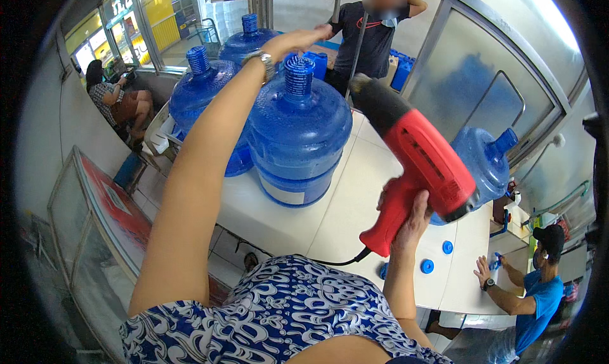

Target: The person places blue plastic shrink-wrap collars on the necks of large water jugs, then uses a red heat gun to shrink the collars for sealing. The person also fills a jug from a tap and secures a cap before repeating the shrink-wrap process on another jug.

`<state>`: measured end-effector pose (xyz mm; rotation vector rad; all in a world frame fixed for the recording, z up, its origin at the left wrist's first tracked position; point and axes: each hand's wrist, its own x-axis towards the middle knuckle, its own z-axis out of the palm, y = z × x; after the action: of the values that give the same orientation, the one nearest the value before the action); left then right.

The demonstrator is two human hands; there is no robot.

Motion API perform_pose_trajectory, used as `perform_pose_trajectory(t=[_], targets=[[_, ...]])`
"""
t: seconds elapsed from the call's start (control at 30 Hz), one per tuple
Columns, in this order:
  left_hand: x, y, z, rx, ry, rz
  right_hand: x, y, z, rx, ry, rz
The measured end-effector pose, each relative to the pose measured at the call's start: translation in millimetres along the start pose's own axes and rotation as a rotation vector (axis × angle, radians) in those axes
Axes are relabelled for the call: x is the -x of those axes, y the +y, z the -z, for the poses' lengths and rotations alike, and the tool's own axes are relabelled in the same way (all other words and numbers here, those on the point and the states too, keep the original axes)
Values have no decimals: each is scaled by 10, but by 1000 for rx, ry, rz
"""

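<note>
My right hand grips the handle of a red heat gun, whose dark nozzle points up and left. A black cord runs from the handle's base towards my body. My left arm reaches forward, and my left hand is stretched out above the jugs, close to the hand of a person opposite; whether it touches anything is unclear. Nearest me on the white table stands a large blue water jug with a wrapped cap. Another blue jug and a third jug stand behind it at left.
Blue caps lie on the table at right, near a tilted blue jug. A person in dark clothes stands opposite. Another person in blue wipes the right table end. A person sits at far left. A framed panel leans at left.
</note>
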<state>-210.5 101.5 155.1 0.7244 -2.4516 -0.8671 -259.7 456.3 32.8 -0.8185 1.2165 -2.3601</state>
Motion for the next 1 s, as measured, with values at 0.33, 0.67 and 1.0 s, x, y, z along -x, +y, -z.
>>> perform_pose_trajectory(t=[0.33, 0.67, 1.0], targets=[[-288, -94, -395, -605, -200, 31, 124, -69, 418, 92, 127, 190], [289, -154, -273, -279, 423, -137, 128, -86, 402, 114, 99, 285], [442, -412, -434, 188, 586, -290, 146, -5, 379, 128, 78, 236]])
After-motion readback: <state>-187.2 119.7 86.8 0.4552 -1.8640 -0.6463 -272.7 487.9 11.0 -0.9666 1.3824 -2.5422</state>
